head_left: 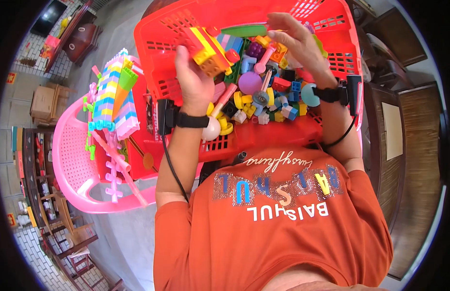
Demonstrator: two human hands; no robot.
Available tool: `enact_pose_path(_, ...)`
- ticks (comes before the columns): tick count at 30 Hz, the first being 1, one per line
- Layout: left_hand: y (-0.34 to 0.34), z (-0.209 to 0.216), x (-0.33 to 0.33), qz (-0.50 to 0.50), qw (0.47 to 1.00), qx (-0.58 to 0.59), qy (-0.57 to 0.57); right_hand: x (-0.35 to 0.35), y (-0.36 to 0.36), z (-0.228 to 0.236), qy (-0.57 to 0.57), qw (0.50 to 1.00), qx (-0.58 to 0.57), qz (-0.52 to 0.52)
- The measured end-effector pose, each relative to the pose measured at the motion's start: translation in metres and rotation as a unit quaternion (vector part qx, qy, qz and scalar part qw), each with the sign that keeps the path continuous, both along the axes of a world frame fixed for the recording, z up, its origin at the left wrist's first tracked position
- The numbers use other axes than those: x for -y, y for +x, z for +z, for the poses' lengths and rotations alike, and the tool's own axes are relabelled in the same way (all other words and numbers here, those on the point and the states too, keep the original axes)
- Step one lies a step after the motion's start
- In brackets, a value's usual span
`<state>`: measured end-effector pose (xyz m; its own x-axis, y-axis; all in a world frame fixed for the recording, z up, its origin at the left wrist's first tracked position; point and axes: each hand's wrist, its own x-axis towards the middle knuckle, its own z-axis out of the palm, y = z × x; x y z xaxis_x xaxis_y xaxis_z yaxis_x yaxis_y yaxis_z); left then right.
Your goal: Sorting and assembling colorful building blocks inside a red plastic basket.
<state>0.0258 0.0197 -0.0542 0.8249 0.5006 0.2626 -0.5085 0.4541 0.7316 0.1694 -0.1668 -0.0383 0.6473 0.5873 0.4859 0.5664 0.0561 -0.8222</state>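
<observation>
My left hand (193, 80) grips a block-built toy car (209, 51), yellow and orange-brown with red wheels, tilted above the left side of a red plastic basket (159, 72). Over the basket's far right part, my right hand (302, 46) has its thumb and fingers apart. Just left of those fingertips is a long green toy piece (244, 30); I see no firm grip on it. Beneath both hands lies a pile of mixed toys, with a purple disc (249, 83), a pink piece (265, 59), a white ball (211, 129) and several yellow blocks (239, 101).
A pink plastic chair (72, 160) stands left of the basket. By it is a tall structure of pastel blocks (108, 89), with pink and green connector pieces (113, 177) hanging below. Shelves (40, 179) line the far left; a wooden panel (419, 165) stands at the right.
</observation>
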Motion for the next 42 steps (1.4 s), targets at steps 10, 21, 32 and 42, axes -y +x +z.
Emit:
enact_pose_path(10,-0.003,0.004,-0.013,-0.009,0.989,0.017,-0.149,-0.007,-0.022,-0.009,-0.320,0.932,0.108,0.136)
enact_pose_path(21,0.000,-0.002,-0.014,-0.042,0.993,-0.026,-0.111,0.012,0.019,-0.038,-0.425,0.854,0.281,-0.109)
enact_pose_path(32,0.004,-0.014,-0.022,-0.035,0.994,0.023,-0.097,-0.014,-0.022,-0.037,-0.332,0.912,0.216,0.104)
enact_pose_path(42,0.006,-0.019,-0.020,0.013,0.996,0.031,-0.082,-0.006,-0.027,-0.017,-0.480,0.854,0.168,0.106)
